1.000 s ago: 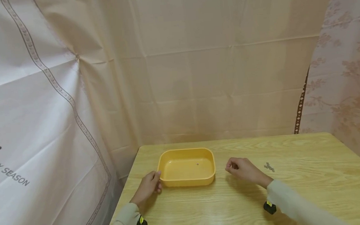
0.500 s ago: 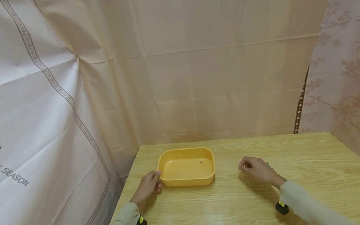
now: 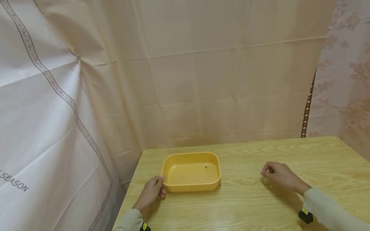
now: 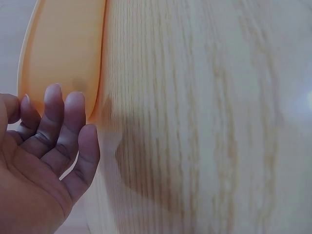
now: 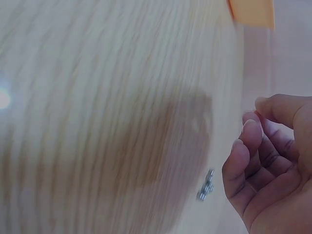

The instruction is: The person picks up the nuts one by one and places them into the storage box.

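Steadying yellow tray (image 3: 174, 188) with left hand (image 3: 151, 193), fingers straight; one speck inside. Right hand (image 3: 281, 176) empty, loosely curled above small metal pieces (image 5: 206, 187); those seemingly left.

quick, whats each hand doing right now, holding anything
Left hand: open, fingers resting against the end of the orange tray.
Right hand: loosely curled, holding nothing, just above the small metal pieces.

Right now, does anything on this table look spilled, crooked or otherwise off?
Nothing stands out. The orange tray sits flat, the left hand touching its corner; small metal pieces lie together by the right hand.
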A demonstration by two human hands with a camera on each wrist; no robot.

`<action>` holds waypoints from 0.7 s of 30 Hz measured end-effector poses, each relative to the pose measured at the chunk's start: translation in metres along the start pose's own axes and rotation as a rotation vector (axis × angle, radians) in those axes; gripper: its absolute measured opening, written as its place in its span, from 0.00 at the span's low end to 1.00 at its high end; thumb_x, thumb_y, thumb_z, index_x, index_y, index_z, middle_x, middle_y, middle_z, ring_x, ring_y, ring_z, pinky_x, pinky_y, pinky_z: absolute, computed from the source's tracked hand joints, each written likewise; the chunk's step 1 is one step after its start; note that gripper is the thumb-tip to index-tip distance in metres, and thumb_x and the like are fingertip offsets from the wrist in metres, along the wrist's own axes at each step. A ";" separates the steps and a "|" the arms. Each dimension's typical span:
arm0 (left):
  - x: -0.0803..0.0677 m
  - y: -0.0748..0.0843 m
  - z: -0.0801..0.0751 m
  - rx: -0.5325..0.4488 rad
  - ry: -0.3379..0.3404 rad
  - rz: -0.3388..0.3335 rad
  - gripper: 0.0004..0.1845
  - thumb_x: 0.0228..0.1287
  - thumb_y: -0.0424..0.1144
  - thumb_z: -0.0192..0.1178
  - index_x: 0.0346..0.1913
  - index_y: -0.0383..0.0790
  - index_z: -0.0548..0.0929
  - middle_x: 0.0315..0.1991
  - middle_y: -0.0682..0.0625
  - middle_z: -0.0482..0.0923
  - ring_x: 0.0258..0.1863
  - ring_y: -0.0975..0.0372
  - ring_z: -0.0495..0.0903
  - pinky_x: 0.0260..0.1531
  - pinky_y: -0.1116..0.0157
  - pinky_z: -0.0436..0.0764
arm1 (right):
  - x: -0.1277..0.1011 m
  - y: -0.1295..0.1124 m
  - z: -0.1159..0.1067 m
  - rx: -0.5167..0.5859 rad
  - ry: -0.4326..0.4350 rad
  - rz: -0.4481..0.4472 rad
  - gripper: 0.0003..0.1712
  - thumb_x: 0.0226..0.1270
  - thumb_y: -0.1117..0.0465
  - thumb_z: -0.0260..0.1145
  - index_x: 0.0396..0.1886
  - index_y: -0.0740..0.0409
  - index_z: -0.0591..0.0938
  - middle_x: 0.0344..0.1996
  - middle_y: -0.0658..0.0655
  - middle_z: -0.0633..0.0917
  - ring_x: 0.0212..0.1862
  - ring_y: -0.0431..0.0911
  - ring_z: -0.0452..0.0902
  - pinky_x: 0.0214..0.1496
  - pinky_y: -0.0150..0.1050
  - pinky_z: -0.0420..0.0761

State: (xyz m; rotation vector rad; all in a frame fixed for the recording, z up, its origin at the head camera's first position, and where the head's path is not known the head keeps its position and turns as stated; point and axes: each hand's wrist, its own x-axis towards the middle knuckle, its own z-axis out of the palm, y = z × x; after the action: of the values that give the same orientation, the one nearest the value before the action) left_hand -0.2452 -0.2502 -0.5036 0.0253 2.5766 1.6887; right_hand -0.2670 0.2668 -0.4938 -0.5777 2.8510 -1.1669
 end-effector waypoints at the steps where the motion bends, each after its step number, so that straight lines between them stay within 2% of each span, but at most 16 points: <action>1: 0.000 -0.001 0.000 -0.001 -0.002 -0.002 0.21 0.85 0.49 0.47 0.40 0.33 0.75 0.28 0.45 0.78 0.25 0.59 0.77 0.27 0.65 0.82 | -0.002 0.003 -0.001 -0.007 0.005 0.006 0.09 0.78 0.59 0.64 0.42 0.62 0.82 0.29 0.54 0.83 0.26 0.44 0.76 0.26 0.35 0.78; 11: -0.001 0.002 0.001 -0.009 0.000 0.005 0.21 0.85 0.48 0.47 0.39 0.33 0.75 0.27 0.44 0.78 0.25 0.58 0.77 0.27 0.62 0.83 | -0.014 0.028 -0.015 0.007 0.026 0.101 0.11 0.77 0.58 0.66 0.44 0.64 0.81 0.32 0.55 0.84 0.27 0.46 0.78 0.25 0.38 0.81; 21: 0.000 0.001 -0.001 -0.013 -0.007 0.006 0.20 0.85 0.47 0.47 0.39 0.33 0.75 0.28 0.45 0.78 0.24 0.59 0.78 0.27 0.64 0.83 | -0.024 0.034 -0.025 0.014 0.025 0.160 0.13 0.75 0.57 0.68 0.44 0.65 0.80 0.28 0.55 0.82 0.24 0.47 0.77 0.24 0.38 0.79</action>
State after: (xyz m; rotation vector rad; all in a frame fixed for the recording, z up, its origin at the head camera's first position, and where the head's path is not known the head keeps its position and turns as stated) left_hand -0.2449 -0.2505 -0.5028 0.0384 2.5631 1.7050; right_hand -0.2593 0.3142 -0.5018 -0.3299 2.8445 -1.1742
